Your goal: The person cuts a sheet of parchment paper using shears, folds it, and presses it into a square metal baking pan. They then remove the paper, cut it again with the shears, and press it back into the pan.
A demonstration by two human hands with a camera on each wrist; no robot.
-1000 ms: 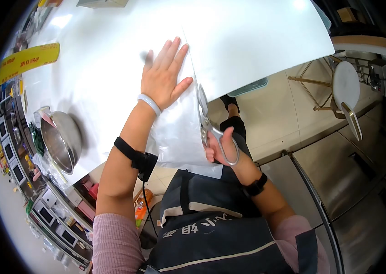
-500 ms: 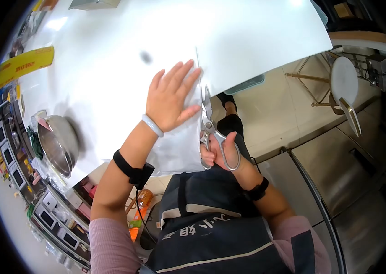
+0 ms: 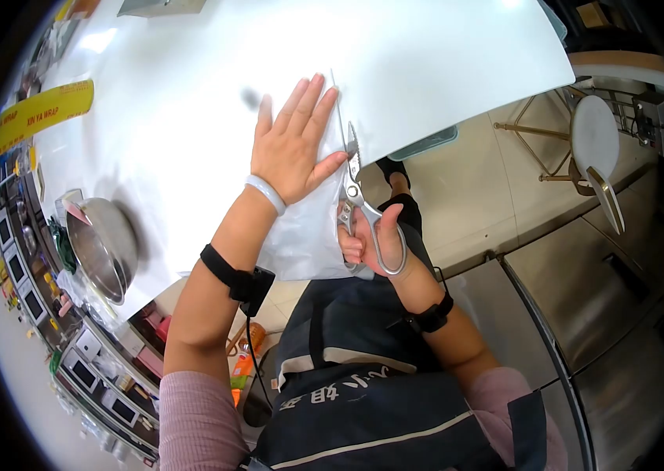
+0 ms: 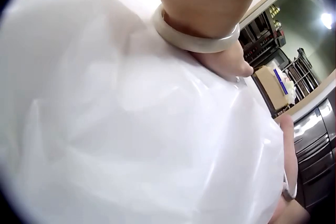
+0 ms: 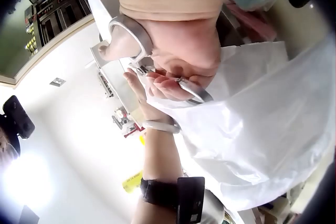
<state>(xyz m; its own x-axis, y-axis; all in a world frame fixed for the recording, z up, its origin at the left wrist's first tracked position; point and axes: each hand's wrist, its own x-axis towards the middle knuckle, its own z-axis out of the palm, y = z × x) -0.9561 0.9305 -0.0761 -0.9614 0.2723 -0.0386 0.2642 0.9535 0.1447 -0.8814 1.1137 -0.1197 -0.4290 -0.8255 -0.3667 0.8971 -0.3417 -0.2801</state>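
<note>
Both advanced, left hand (image 3: 293,149) flat on plastic bag (image 3: 304,235), scissors (image 3: 353,192) alongside

Your steel scissors (image 3: 357,206) point away from you, blades along the right edge of the translucent white plastic bag (image 3: 300,235), which lies flat and overhangs the table (image 3: 457,106) edge

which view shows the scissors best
The head view: the scissors show whole, blades to loops, held by the right hand against the white plastic sheet. The right wrist view shows only the loops; the left wrist view almost only plastic.
</note>
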